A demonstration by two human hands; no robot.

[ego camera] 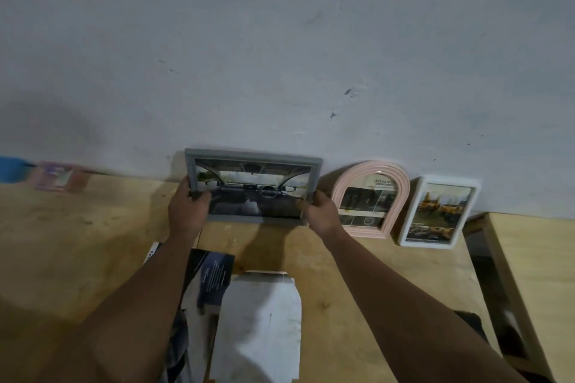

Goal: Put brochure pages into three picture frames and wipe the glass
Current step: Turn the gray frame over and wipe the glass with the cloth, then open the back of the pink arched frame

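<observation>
A grey rectangular picture frame (253,155) holding a car-interior page stands on the wooden table (77,242), leaning against the wall. My left hand (186,211) grips its lower left corner. My right hand (322,213) grips its lower right corner. To its right a pink arched frame (370,199) with a brochure page leans on the wall. Further right stands a white rectangular frame (440,211) showing yellow vehicles.
Loose brochure pages (214,280) and a white flattened cardboard piece (258,326) lie on the table between my arms. A pinkish object (57,176) and something blue (11,169) sit at the far left by the wall. A second wooden table (535,274) stands at right across a gap.
</observation>
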